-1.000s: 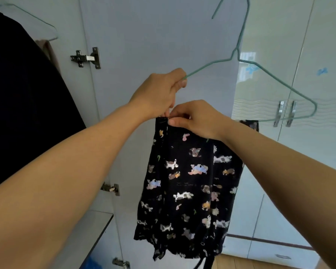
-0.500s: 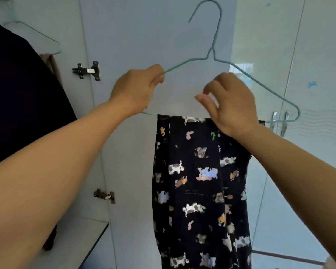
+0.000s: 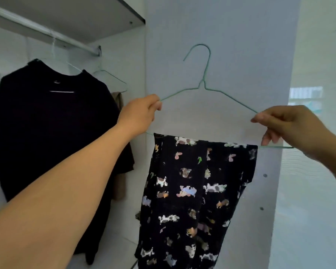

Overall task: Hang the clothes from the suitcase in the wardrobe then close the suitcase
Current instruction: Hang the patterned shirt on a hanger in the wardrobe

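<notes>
**Green wire hanger held at both ends**

Green wire forms the hanger, gripped at its left shoulder by the left hand and pinched at its right end by the right hand, fingers curled round the wire. A black patterned garment is draped over its bottom bar, before the open wardrobe door. Left of it, a black T-shirt hangs from the rail; the brownish cloth behind may be another garment.
</notes>
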`<action>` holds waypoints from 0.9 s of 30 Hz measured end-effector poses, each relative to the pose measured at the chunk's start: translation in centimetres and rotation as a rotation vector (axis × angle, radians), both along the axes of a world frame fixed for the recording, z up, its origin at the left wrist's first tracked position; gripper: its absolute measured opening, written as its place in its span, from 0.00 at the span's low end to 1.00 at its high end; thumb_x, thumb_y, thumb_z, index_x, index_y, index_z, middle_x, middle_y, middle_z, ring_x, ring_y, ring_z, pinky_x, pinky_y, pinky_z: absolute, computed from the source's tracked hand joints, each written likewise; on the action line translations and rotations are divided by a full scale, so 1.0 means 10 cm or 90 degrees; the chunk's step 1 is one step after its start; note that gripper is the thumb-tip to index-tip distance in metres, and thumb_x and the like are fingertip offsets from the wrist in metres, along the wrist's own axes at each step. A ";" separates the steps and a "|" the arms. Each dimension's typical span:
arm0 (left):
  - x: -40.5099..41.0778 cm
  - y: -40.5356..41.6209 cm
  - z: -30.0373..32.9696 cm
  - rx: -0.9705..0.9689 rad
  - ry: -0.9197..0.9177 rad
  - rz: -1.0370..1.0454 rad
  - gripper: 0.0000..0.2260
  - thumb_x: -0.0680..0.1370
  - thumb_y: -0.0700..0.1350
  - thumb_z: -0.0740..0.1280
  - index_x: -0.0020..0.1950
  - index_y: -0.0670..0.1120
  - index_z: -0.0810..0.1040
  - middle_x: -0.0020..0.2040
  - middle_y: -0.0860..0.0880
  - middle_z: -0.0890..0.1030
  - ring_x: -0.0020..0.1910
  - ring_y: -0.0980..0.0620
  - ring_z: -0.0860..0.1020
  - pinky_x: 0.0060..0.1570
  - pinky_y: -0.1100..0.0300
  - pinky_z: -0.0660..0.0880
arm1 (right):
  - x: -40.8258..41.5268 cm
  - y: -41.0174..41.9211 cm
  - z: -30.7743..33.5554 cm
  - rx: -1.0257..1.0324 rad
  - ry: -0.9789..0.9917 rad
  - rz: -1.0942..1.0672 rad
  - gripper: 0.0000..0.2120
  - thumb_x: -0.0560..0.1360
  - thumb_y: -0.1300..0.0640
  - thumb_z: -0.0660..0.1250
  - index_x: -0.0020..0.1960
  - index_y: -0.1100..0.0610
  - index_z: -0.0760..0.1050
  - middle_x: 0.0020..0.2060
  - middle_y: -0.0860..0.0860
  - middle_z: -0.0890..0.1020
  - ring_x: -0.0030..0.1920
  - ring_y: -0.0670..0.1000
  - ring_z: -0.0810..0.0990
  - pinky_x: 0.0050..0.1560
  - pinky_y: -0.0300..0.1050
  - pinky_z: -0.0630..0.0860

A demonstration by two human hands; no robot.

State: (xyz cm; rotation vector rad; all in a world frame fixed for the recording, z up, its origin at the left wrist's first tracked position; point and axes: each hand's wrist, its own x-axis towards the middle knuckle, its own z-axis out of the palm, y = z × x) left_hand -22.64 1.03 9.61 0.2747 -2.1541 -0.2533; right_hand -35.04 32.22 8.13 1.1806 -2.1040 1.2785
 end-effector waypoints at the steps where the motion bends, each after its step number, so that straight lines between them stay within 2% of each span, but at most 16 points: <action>1: 0.02 -0.04 0.01 0.002 0.003 0.023 0.11 0.82 0.51 0.55 0.46 0.52 0.76 0.35 0.53 0.77 0.39 0.50 0.76 0.44 0.54 0.72 | 0.01 -0.10 0.02 -0.025 -0.009 0.007 0.10 0.76 0.48 0.65 0.45 0.52 0.82 0.26 0.58 0.81 0.24 0.43 0.75 0.36 0.42 0.69; 5: 0.00 -0.31 0.07 0.020 -0.024 0.102 0.14 0.82 0.51 0.55 0.58 0.48 0.78 0.52 0.47 0.80 0.52 0.47 0.76 0.49 0.55 0.71 | -0.07 -0.54 0.07 -0.012 0.050 -0.073 0.11 0.77 0.46 0.63 0.46 0.51 0.80 0.23 0.51 0.81 0.23 0.40 0.77 0.33 0.38 0.68; 7: -0.08 -0.49 0.09 0.165 -0.022 0.049 0.16 0.82 0.52 0.55 0.62 0.46 0.75 0.56 0.47 0.76 0.56 0.48 0.73 0.54 0.56 0.69 | -0.12 -0.74 0.10 -0.014 0.069 -0.105 0.12 0.77 0.46 0.63 0.46 0.52 0.80 0.24 0.50 0.80 0.24 0.41 0.78 0.33 0.38 0.68; 9: -0.18 -0.59 0.09 0.379 0.006 -0.091 0.17 0.82 0.55 0.55 0.64 0.46 0.73 0.58 0.45 0.74 0.59 0.48 0.71 0.63 0.54 0.68 | -0.16 -0.92 0.12 -0.019 0.070 -0.119 0.12 0.78 0.46 0.63 0.46 0.53 0.80 0.26 0.51 0.80 0.28 0.44 0.80 0.33 0.38 0.68; 11: -0.31 -0.74 0.13 0.543 0.036 -0.206 0.24 0.82 0.55 0.55 0.74 0.44 0.62 0.71 0.46 0.66 0.70 0.48 0.65 0.71 0.51 0.62 | -0.19 -1.15 0.16 -0.029 0.067 -0.121 0.12 0.78 0.47 0.63 0.46 0.54 0.80 0.26 0.50 0.80 0.29 0.48 0.81 0.33 0.38 0.68; 14: -0.53 -1.05 0.18 0.621 0.059 -0.234 0.34 0.79 0.62 0.55 0.78 0.46 0.49 0.78 0.49 0.53 0.76 0.49 0.56 0.74 0.48 0.54 | -0.23 -1.52 0.25 -0.031 0.097 -0.123 0.12 0.78 0.47 0.63 0.45 0.53 0.80 0.26 0.50 0.79 0.28 0.50 0.82 0.33 0.38 0.69; 16: -0.65 -1.24 0.26 0.640 0.098 -0.179 0.37 0.76 0.67 0.55 0.78 0.50 0.49 0.78 0.48 0.53 0.76 0.47 0.55 0.74 0.45 0.54 | -0.26 -1.74 0.31 -0.038 0.103 -0.120 0.11 0.78 0.48 0.63 0.45 0.53 0.80 0.26 0.51 0.79 0.27 0.50 0.82 0.33 0.38 0.69; 17: -0.68 -1.29 0.31 0.650 0.134 -0.110 0.37 0.76 0.67 0.54 0.78 0.49 0.49 0.78 0.46 0.53 0.75 0.45 0.56 0.73 0.44 0.55 | -0.27 -1.84 0.33 -0.044 0.105 -0.116 0.11 0.78 0.48 0.63 0.44 0.53 0.80 0.26 0.51 0.79 0.27 0.49 0.82 0.33 0.38 0.70; 19: -0.70 -1.39 0.42 0.651 0.166 0.082 0.36 0.78 0.63 0.53 0.78 0.45 0.47 0.77 0.42 0.52 0.74 0.41 0.55 0.73 0.44 0.54 | -0.28 -2.05 0.38 -0.056 0.115 -0.109 0.11 0.78 0.48 0.63 0.45 0.53 0.80 0.27 0.51 0.79 0.26 0.49 0.81 0.34 0.37 0.72; 21: -0.67 -1.46 0.54 0.646 0.141 0.192 0.34 0.79 0.60 0.54 0.77 0.41 0.49 0.75 0.40 0.54 0.73 0.40 0.55 0.73 0.45 0.52 | -0.26 -2.29 0.43 -0.067 0.131 -0.097 0.12 0.78 0.48 0.63 0.45 0.54 0.79 0.28 0.51 0.80 0.26 0.48 0.81 0.38 0.38 0.74; 24: -0.59 -1.52 0.65 0.647 0.151 0.241 0.34 0.79 0.57 0.56 0.76 0.38 0.49 0.75 0.38 0.54 0.73 0.39 0.54 0.73 0.46 0.50 | -0.22 -2.66 0.54 -0.063 0.157 -0.074 0.12 0.79 0.47 0.61 0.46 0.53 0.79 0.29 0.51 0.80 0.26 0.47 0.81 0.41 0.43 0.77; 27: -0.51 -1.61 0.73 0.646 0.178 0.234 0.33 0.80 0.54 0.55 0.76 0.36 0.48 0.75 0.39 0.53 0.73 0.40 0.55 0.73 0.47 0.52 | -0.17 -3.08 0.68 -0.041 0.180 -0.056 0.13 0.80 0.48 0.59 0.46 0.55 0.78 0.28 0.53 0.81 0.30 0.51 0.82 0.44 0.48 0.78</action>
